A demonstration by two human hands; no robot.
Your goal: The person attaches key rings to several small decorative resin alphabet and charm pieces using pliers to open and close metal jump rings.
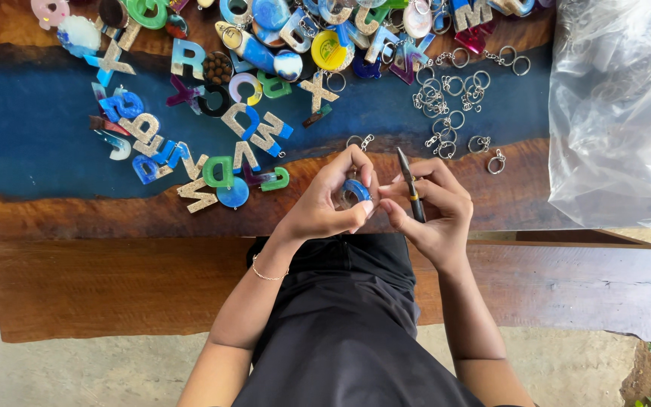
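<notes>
Wood-and-blue-resin table, left hand gripping blue piece, right hand clasping tool

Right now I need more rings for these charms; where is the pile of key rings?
In the head view, the key rings lie on the table's right side, between the letters and the plastic bag.

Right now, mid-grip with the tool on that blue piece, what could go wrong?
1. The left hand pinches the small blue resin piece by fingertips alone; it may slip and drop off the table edge.
2. The right hand holds the dark pointed tool close to the left fingers; a slip could jab them.
3. Loose key rings lie just beyond the hands and could be knocked.
</notes>
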